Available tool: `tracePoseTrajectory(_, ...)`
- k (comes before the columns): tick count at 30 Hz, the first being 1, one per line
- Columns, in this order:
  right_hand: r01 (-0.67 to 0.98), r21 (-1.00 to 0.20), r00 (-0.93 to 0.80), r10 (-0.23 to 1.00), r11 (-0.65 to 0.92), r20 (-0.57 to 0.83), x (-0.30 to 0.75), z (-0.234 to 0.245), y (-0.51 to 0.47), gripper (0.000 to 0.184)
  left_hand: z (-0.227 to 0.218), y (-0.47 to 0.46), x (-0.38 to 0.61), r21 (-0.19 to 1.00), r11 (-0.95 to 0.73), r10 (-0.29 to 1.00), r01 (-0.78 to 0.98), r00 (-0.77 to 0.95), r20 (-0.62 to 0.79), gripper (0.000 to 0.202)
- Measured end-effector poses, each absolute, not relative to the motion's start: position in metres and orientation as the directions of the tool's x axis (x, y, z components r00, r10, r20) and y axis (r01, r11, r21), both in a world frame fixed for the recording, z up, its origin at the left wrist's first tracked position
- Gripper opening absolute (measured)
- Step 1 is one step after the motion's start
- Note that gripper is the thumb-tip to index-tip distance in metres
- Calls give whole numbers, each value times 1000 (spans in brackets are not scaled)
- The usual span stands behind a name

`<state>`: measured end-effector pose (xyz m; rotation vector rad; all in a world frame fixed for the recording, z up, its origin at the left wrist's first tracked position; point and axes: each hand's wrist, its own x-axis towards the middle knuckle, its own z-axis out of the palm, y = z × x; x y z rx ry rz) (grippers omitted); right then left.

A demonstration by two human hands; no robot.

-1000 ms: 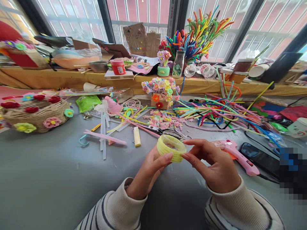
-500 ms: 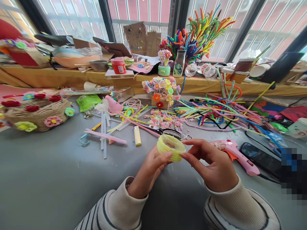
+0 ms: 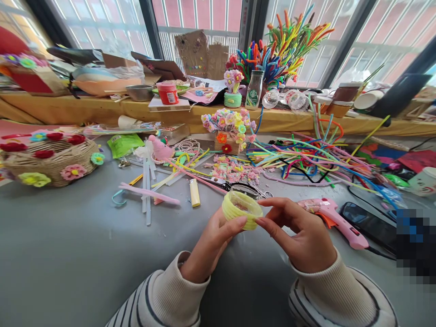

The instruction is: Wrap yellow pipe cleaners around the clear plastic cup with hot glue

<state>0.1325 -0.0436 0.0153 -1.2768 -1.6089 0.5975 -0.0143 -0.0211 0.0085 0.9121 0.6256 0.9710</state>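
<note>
A small clear cup wrapped in fuzzy yellow pipe cleaner [image 3: 242,210] is held above the grey table, its open top tilted up toward me. My left hand [image 3: 218,238] grips it from the left and below, with the thumb across the front of the wrapping. On the right side, my right hand [image 3: 301,234] pinches the cup's edge between thumb and forefinger. Just behind the cup lie black-handled scissors [image 3: 245,188]. A pink glue gun [image 3: 335,220] rests to the right of my right hand.
A yellow lighter [image 3: 195,193] and clear glue sticks [image 3: 148,200] lie left of the cup. Behind are pink clippings [image 3: 231,169], a small flower pot [image 3: 229,141] and loose pipe cleaners [image 3: 299,156]. A woven basket [image 3: 51,165] stands left, a phone [image 3: 369,225] right.
The cup has shifted very slightly left in the hands. Both hands keep nearly the same hold; nothing else has visibly moved on the table.
</note>
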Motion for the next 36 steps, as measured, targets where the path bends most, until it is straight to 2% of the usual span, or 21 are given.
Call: tracePoseTrajectory(36,456,-825,21,922,335,386,130,16,-44,19,4,-20,-15,870,272,916,-411,389,-103,38)
